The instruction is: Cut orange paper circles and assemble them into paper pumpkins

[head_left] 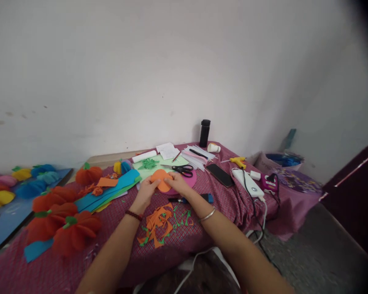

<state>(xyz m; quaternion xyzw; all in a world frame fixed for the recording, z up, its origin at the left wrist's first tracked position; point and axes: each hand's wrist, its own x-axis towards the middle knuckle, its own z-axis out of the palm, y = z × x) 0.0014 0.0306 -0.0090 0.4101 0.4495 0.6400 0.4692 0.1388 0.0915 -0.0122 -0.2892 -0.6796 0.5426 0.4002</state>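
Note:
Both my hands grip an orange paper cutout (161, 176) with rounded lobes, over the middle of the table. My left hand (147, 190) pinches its left edge, and my right hand (178, 183) closes on the right side. Beneath the cutout lies a pink paper disc (190, 179). Black-handled scissors (184, 169) rest just beyond my right hand. A blue-and-black utility knife (206, 199) lies partly under my right forearm. Nearer me is a pile of orange and green paper scraps (158, 224).
Orange paper pumpkins (73, 232) and coloured sheets (110, 192) cover the left side. On the right are a phone (220, 174), a yellow glue gun (238, 161), a white power bank (248, 182) and cables. A black bottle (205, 134) stands near the wall.

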